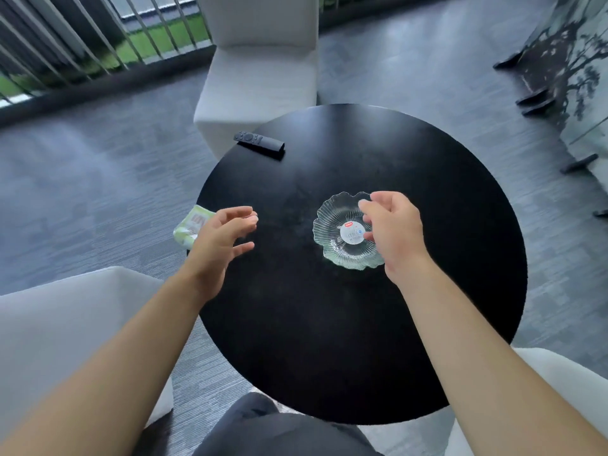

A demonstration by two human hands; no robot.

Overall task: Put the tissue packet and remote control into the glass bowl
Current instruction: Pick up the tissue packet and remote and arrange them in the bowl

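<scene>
A clear ribbed glass bowl [332, 232] with a wavy rim and a round label in its bottom stands right of centre on the round black table [329, 324]. My right hand [393, 228] hovers over the bowl's right side, fingers curled and apart, holding nothing. A green and white tissue packet [190, 227] lies at the table's left edge, partly hidden behind my left hand [220, 238]. That hand is open with spread fingers, just right of the packet and above the table. A black remote control [259, 142] lies at the far left rim.
A white chair [260, 70] stands behind the table, close to the remote. Another white seat [65, 324] is at the near left and one at the near right [559, 383]. A dark knee shows at the bottom. Grey carpet surrounds the table.
</scene>
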